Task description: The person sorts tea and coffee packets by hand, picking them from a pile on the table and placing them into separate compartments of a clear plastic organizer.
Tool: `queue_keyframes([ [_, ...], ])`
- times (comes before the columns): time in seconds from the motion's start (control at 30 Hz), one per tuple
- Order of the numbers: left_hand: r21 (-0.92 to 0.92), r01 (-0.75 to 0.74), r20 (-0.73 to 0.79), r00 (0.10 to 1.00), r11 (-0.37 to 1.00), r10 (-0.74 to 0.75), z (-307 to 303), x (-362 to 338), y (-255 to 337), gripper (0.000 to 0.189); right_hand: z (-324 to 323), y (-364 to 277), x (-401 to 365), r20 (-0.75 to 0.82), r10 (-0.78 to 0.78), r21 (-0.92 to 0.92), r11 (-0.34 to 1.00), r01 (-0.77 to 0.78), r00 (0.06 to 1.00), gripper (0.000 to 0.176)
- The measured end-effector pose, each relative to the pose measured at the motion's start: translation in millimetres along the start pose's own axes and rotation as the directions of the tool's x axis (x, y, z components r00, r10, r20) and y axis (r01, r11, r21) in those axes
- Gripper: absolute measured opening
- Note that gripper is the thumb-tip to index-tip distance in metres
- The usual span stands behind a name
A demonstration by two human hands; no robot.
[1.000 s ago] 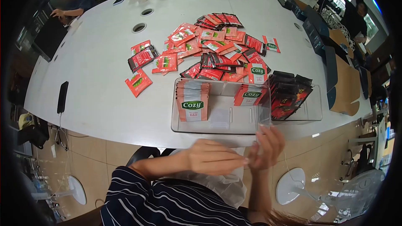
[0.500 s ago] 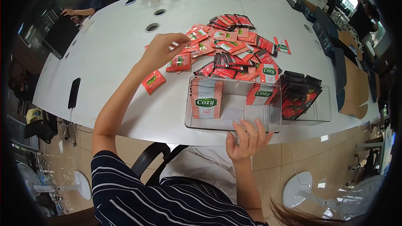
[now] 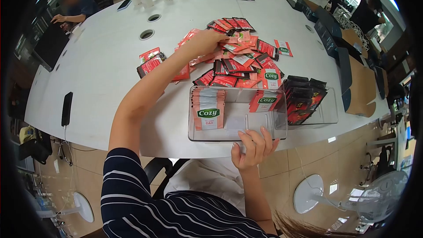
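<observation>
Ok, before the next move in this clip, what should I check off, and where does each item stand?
1. Left hand on the sachet pile: ok.
2. A sachet pinched in its fingers: cannot tell.
3. Right hand touching the clear box at its near wall: ok.
4. Free space in the box beside the Cozy stack: ok.
5. Box fully on the table: ok, though close to the near edge.

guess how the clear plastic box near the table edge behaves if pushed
The clear plastic divided box looks rigid and lightly loaded, so it would probably slide easily on the smooth white table. Sitting near the edge, it might tip off.
</observation>
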State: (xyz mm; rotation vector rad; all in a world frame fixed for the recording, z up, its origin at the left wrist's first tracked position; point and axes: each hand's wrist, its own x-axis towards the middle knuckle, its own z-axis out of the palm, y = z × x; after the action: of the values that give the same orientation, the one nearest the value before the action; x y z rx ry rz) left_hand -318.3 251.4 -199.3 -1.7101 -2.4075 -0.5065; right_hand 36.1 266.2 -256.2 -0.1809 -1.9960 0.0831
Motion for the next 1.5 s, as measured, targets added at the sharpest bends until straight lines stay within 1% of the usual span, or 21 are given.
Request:
queue_keyframes([
  [0.03, 0.078, 0.007, -0.002, 1.0, 0.997, -0.007, -3.8, 0.4, -0.1, 0.032, 0.6, -0.1, -0.2, -0.004, 0.0, 0.0, 1.0, 0.0, 1.0, 0.02],
  [0.13, 0.091, -0.015, -0.153, 0.988, 0.996, 0.029, -12.7, -7.5, -6.5, 0.026, 0.9, 0.1, -0.1, -0.007, -0.002, 0.002, 1.0, 0.002, 1.0, 0.02],
  [0.23, 0.097, 0.027, -0.217, 0.976, 0.995, -0.005, -32.3, -21.7, -4.6, 0.025, 0.8, 0.5, -0.3, -0.004, -0.003, 0.005, 1.0, 0.003, 1.0, 0.02],
  [0.33, 0.059, 0.082, -0.238, 0.969, 0.995, -0.066, -49.7, -46.9, 8.5, 0.024, 0.8, 0.7, -0.5, -0.004, -0.003, 0.007, 1.0, 0.003, 1.0, 0.02],
  [0.43, 0.109, 0.099, -0.095, 0.992, 0.989, -0.089, -49.0, -70.4, 15.0, 0.026, 1.3, -0.7, -0.5, -0.012, 0.028, 0.011, 1.0, -0.028, 1.0, 0.018],
  [0.47, 0.078, 0.097, -0.077, 0.993, 0.992, -0.091, -46.5, -76.0, 19.1, 0.027, 1.0, -1.3, -0.8, -0.015, 0.044, 0.012, 0.999, -0.044, 0.999, 0.017],
  [0.53, 0.015, 0.092, -0.041, 0.995, 0.996, -0.092, -39.8, -82.6, 27.7, 0.031, 0.5, -0.3, -0.4, -0.008, 0.022, 0.01, 1.0, -0.022, 1.0, 0.019],
  [0.57, 0.049, 0.068, -0.011, 0.998, 0.997, -0.067, -38.3, -83.5, 30.0, 0.04, 0.5, -0.2, 0.0, -0.003, 0.009, 0.008, 1.0, -0.009, 1.0, 0.02],
  [0.67, 0.068, 0.079, -0.024, 0.997, 0.995, -0.077, -22.4, -71.7, 22.3, 0.043, 1.0, -0.6, -0.5, -0.005, 0.014, 0.001, 1.0, -0.014, 1.0, 0.02],
  [0.77, 0.014, 0.038, -0.014, 0.999, 0.999, -0.038, -20.4, -57.3, 11.4, 0.043, 0.6, -0.8, -0.7, -0.001, 0.015, 0.003, 1.0, -0.015, 1.0, 0.02],
  [0.87, -0.025, 0.12, 0.032, 0.992, 0.993, -0.119, -21.4, -46.2, 6.3, 0.041, 1.2, -1.7, -1.3, -0.016, 0.046, 0.012, 0.999, -0.045, 0.999, 0.018],
  [0.97, 0.021, 0.064, -0.034, 0.997, 0.998, -0.063, -15.0, -45.7, 3.8, 0.037, 1.9, -1.7, -1.9, -0.021, 0.046, 0.011, 0.999, -0.046, 0.999, 0.017],
  [1.07, 0.062, 0.084, -0.012, 0.996, 0.995, -0.083, -10.6, -42.7, 8.9, 0.036, 2.2, -2.0, -1.5, -0.024, 0.045, 0.014, 0.999, -0.044, 0.999, 0.018],
  [1.17, 0.07, 0.073, -0.003, 0.997, 0.995, -0.073, -13.0, -44.2, 14.2, 0.033, 2.1, -1.8, -1.3, -0.024, 0.042, 0.006, 0.999, -0.042, 0.999, 0.018],
  [1.27, 0.154, 0.062, -0.03, 0.998, 0.986, -0.058, -2.9, -41.5, 13.7, 0.028, 2.2, -2.0, -1.4, -0.024, 0.046, 0.013, 0.999, -0.046, 0.999, 0.019],
  [1.33, 0.203, 0.05, -0.136, 0.99, 0.978, -0.023, 22.7, -36.6, 0.8, 0.026, 2.4, -2.5, -0.7, -0.03, 0.048, 0.014, 0.999, -0.048, 0.998, 0.018],
  [1.37, 0.225, 0.047, -0.187, 0.982, 0.973, -0.004, 21.3, -35.9, 6.1, 0.025, 2.1, -2.5, -0.6, -0.032, 0.048, 0.014, 0.999, -0.048, 0.998, 0.018],
  [1.47, 0.234, 0.167, -0.014, 0.986, 0.958, -0.169, -1.9, -32.6, 14.1, 0.029, 1.9, -2.3, -0.2, -0.034, 0.047, 0.007, 0.999, -0.047, 0.998, 0.018],
  [1.5, 0.148, 0.186, -0.052, 0.982, 0.971, -0.18, -9.3, -33.9, 17.2, 0.03, 1.6, -2.2, -0.1, -0.031, 0.047, 0.007, 0.999, -0.047, 0.998, 0.018],
])
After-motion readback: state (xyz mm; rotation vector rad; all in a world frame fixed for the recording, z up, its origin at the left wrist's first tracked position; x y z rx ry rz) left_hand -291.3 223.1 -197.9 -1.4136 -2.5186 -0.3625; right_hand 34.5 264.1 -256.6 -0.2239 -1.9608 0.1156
